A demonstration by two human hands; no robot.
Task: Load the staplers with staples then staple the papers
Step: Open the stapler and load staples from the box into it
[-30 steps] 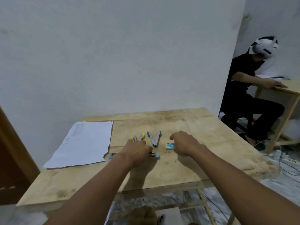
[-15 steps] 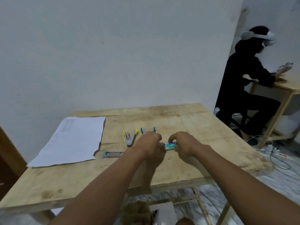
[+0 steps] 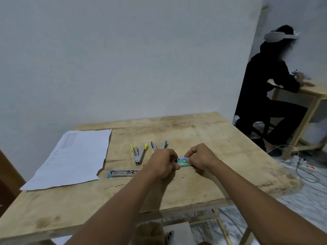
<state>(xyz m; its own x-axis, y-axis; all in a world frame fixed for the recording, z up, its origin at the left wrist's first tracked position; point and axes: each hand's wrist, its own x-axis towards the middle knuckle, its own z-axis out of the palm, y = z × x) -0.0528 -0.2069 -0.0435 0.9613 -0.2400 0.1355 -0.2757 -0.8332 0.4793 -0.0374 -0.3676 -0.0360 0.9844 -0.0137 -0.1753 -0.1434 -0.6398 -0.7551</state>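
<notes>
Head view: my left hand (image 3: 163,162) and right hand (image 3: 200,159) are drawn together over the small green staple box (image 3: 183,162), both pinched onto it, left at its near-left end and right along its far-right side; it sits low over the wooden surface (image 3: 203,138), though I cannot tell whether it touches; I judge the box light and thin-walled cardboard, easy to crush, so fingertips on the short ends serve better than a squeeze across the middle; the strips inside should be brittle and apt to snap, best lifted by their long edges. Just left of my left hand lies a long silver tray-like piece with a blue end (image 3: 122,173), flat on the surface; beyond it the yellow-tipped stapler (image 3: 138,152) lies splayed open, and the teal-tipped stapler (image 3: 159,145) beside it, partly behind my left hand; both look stiff metal, slick, best held by the base. The papers (image 3: 74,156) lie well apart to the left, limp, corner curling.
</notes>
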